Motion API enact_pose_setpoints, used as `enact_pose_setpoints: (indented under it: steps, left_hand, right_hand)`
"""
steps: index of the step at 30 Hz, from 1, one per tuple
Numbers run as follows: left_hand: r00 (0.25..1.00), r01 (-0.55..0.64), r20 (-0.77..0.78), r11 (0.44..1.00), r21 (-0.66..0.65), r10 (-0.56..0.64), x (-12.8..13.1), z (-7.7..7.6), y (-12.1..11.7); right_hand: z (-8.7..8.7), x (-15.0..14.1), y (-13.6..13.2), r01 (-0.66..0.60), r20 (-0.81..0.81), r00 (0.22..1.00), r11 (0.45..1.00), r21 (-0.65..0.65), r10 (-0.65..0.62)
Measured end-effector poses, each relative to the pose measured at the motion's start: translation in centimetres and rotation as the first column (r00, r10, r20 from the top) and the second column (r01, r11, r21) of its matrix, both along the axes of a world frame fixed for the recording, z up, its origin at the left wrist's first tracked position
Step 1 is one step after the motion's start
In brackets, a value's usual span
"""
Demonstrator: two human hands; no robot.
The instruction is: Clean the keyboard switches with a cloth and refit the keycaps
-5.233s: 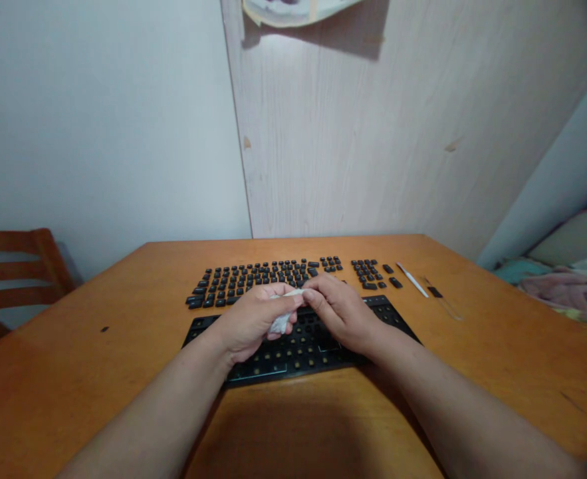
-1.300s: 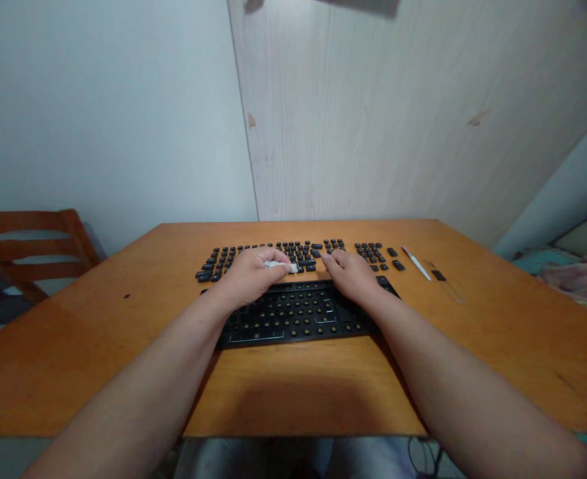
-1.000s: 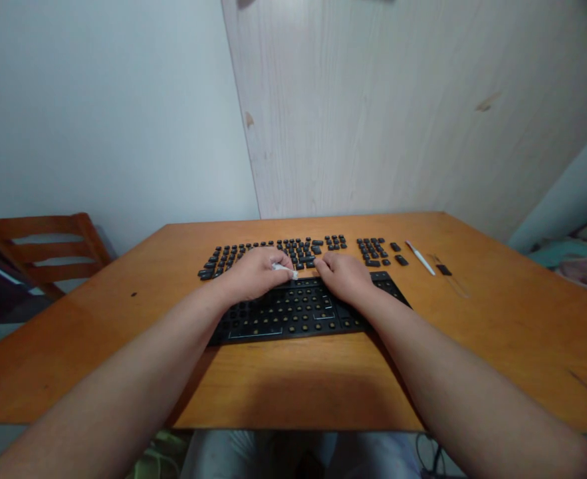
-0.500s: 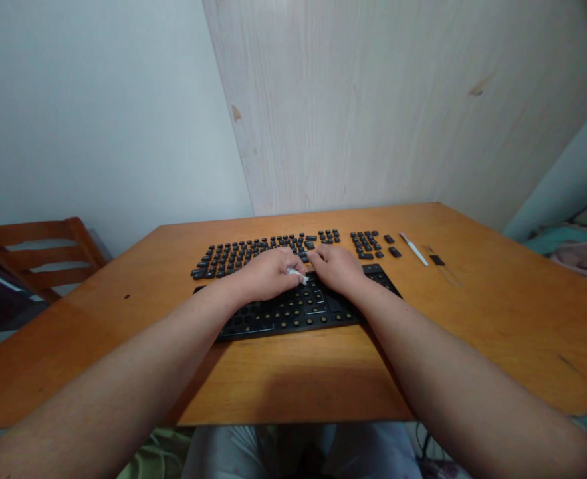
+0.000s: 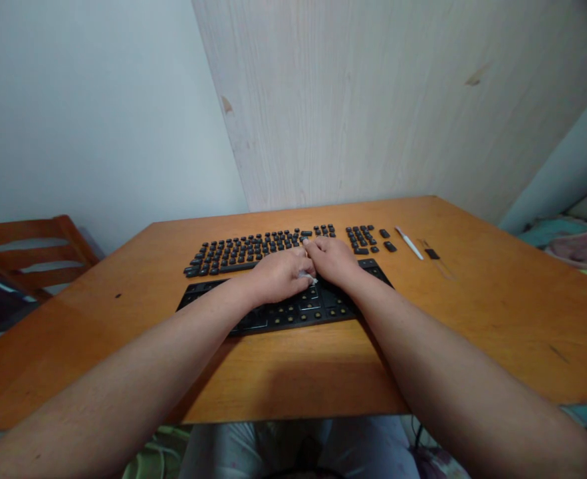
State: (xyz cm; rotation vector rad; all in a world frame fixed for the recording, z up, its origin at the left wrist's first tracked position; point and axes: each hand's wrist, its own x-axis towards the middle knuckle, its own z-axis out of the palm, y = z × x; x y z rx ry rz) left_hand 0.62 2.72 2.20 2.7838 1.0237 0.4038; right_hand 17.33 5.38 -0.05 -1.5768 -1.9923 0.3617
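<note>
A black keyboard base [image 5: 293,316] without its keycaps lies in front of me, showing rows of small switch spots. My left hand [image 5: 282,274] is over its middle, closed on a crumpled white tissue [image 5: 307,276] that pokes out between thumb and fingers. Beside it, at the upper edge of the base, my right hand [image 5: 334,259] is curled, with its thumb against the left hand's fingers. What the right fingers hold, if anything, is hidden. Behind both hands, loose black keycaps [image 5: 240,251] are laid out in keyboard order.
On the right of the wooden table [image 5: 497,313] lie a slim white pen-like tool [image 5: 409,244] and a small black piece with thin wires [image 5: 431,253]. A wooden chair [image 5: 28,256] stands at the left. The wall [image 5: 348,100] rises behind the table.
My left hand has slid right along the base with the tissue and now meets my right hand. More of the base's left end shows. The view has shifted slightly.
</note>
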Motion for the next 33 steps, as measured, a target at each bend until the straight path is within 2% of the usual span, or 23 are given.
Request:
enact_pose_setpoints:
  steps: [8,17,23,28,33]
  left_hand:
    - [0.987,0.004,-0.159,0.997,0.082,0.009,0.1,0.5,-0.4]
    - [0.969,0.022,-0.248,0.996,0.085,0.000,0.1,1.4,-0.6]
    - [0.922,-0.055,-0.377,0.995,0.081,0.082,-0.2,2.1,-1.2]
    - [0.898,-0.095,-0.423,0.992,0.078,0.119,0.0,2.4,-1.3]
    - [0.869,-0.185,-0.459,0.982,0.046,0.185,0.7,2.6,-1.2]
  right_hand:
    - [0.1,0.1,0.0,-0.016,-0.031,0.999,1.000,-0.009,0.016]
    - [0.1,0.2,0.0,-0.033,-0.018,0.999,0.999,0.002,0.033]
    - [0.0,0.1,0.0,-0.011,0.033,0.999,1.000,0.012,0.010]
    - [-0.1,0.2,0.2,-0.012,0.062,0.998,1.000,0.021,0.010]
    - [0.0,0.2,0.2,-0.015,0.066,0.998,1.000,0.020,0.013]
